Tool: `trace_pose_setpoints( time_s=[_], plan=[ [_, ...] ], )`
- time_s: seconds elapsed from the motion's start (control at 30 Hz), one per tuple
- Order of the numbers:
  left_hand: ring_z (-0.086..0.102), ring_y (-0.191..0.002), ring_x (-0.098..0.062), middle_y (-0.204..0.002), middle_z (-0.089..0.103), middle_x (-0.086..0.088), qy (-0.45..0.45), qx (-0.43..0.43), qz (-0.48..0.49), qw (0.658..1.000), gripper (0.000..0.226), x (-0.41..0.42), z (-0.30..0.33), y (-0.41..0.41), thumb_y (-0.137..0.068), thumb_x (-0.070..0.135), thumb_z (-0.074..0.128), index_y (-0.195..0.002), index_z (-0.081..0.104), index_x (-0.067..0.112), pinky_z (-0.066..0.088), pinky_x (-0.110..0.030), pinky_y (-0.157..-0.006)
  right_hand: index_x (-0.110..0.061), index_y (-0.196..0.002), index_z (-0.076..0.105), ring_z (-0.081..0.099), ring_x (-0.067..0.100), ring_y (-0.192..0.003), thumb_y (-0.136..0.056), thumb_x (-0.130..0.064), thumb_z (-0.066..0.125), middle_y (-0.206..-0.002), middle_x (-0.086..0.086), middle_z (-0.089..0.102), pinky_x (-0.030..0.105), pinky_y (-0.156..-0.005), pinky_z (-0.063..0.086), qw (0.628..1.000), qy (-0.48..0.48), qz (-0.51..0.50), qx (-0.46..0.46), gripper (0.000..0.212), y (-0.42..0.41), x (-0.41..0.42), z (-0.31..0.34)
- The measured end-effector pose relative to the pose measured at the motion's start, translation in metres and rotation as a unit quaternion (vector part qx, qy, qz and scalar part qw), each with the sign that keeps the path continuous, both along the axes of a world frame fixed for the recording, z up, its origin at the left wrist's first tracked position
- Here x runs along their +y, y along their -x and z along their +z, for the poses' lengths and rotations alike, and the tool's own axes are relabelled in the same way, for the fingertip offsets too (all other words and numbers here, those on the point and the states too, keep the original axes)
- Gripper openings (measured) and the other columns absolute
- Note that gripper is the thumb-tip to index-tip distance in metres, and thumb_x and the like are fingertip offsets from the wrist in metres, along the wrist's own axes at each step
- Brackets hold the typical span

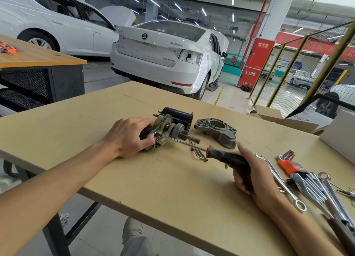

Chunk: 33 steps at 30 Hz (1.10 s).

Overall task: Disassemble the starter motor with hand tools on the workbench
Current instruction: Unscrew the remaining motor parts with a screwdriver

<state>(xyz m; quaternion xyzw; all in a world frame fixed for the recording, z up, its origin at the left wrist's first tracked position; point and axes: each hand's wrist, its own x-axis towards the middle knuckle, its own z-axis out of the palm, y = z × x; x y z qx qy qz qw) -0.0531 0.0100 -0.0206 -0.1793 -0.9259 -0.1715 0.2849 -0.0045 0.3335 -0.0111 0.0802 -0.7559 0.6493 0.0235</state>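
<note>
Nearest on the bench [172,188], at right, the right hand [255,180] has its fingers wrapped around the black handle of a screwdriver [226,156], whose shaft runs left into the starter motor [169,130]. Right of that hand lie wrenches [315,190]. Farther left, the left hand [127,136] grips the motor's near end. Just right of the motor sits a grey metal housing [217,130].
</note>
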Motion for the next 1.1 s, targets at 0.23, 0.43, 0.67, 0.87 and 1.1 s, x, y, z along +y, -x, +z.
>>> trace_pose_setpoints(
  time_s=[0.23,0.43,0.67,0.87,1.1],
  plan=[
    [0.051,-0.074,-0.027,-0.079,0.059,-0.002,0.003,-0.001,-0.001,1.0,0.059,-0.0005,-0.0004,0.0,-0.072,0.06,0.024,-0.09,0.057,0.015,0.039,-0.037,-0.064,-0.009,-0.078,0.069,0.03,0.018,-0.043,-0.076,-0.053,0.062,-0.051,0.011,0.039,0.027,-0.042,0.018,1.0,-0.002,0.007,0.001,0.044,-0.0002,0.0005,0.0013],
    [0.051,-0.074,-0.025,-0.079,0.059,0.001,-0.006,0.0,0.0,1.0,0.059,-0.0006,-0.0006,0.0003,-0.072,0.06,0.025,-0.091,0.059,0.016,0.036,-0.035,-0.062,-0.012,-0.089,0.073,0.036,0.019,-0.051,-0.06,-0.044,0.076,-0.063,0.007,0.053,0.025,-0.043,0.023,1.0,0.01,0.006,0.026,0.043,0.0002,-0.0022,0.0027],
    [0.048,-0.07,-0.023,-0.074,0.056,0.005,-0.018,0.008,-0.011,1.0,0.049,-0.001,-0.0014,-0.0004,-0.073,0.059,0.028,-0.086,0.056,0.02,0.029,-0.033,-0.059,-0.011,-0.077,0.072,0.03,0.018,-0.037,-0.08,-0.064,0.052,-0.047,0.008,0.041,0.022,-0.039,0.02,1.0,-0.024,-0.013,0.002,0.057,-0.0015,-0.0018,0.0013],
    [0.049,-0.07,-0.022,-0.074,0.057,0.005,-0.022,0.009,-0.014,1.0,0.041,-0.0013,-0.0017,-0.0004,-0.073,0.059,0.028,-0.085,0.051,0.027,0.03,-0.032,-0.06,-0.016,-0.077,0.072,0.031,0.015,-0.043,-0.072,-0.054,0.065,-0.054,0.007,0.041,0.023,-0.041,0.02,1.0,-0.005,-0.006,0.017,0.038,-0.0002,-0.002,0.002],
    [0.05,-0.071,-0.022,-0.078,0.059,0.003,-0.015,0.007,-0.004,1.0,0.053,-0.0018,-0.0029,0.0012,-0.074,0.06,0.027,-0.09,0.058,0.021,0.032,-0.033,-0.06,-0.01,-0.079,0.069,0.037,0.019,-0.043,-0.075,-0.061,0.061,-0.053,0.007,0.046,0.023,-0.038,0.026,1.0,0.005,0.0,0.006,0.052,0.0,-0.0009,0.0014]
  ],
)
